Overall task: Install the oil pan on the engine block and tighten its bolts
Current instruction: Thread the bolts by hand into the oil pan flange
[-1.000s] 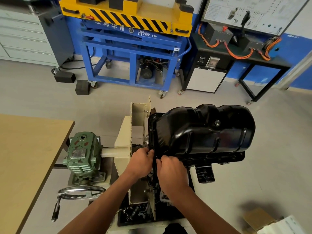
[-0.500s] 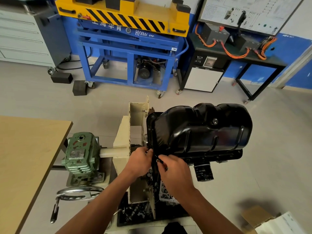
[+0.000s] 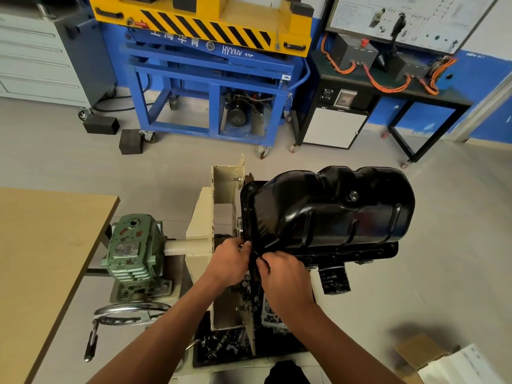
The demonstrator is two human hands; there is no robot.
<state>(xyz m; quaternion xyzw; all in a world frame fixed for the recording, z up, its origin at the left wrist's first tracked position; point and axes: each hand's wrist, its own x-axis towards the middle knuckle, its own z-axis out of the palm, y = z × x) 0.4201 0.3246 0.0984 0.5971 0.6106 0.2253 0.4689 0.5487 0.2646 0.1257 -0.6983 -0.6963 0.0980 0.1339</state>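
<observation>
The glossy black oil pan (image 3: 329,209) sits on the engine block (image 3: 352,254), which is mounted on a cream engine stand (image 3: 210,217). Both hands meet at the pan's near left corner. My left hand (image 3: 228,260) has its fingertips pinched at the flange edge. My right hand (image 3: 282,275) pinches a small dark bolt (image 3: 257,254) against the flange. The bolt is mostly hidden by the fingers. A black oil filter (image 3: 333,279) hangs below the block.
A green gearbox (image 3: 133,250) with a chrome handwheel (image 3: 130,313) stands left of the stand. A wooden table (image 3: 41,245) fills the left. A tray of loose parts (image 3: 221,347) lies under the stand. A blue and yellow lift (image 3: 210,65) stands behind. A cardboard box (image 3: 421,350) sits at lower right.
My right hand shifted slightly up and left toward the pan's corner, closer to my left hand. The pan has not moved.
</observation>
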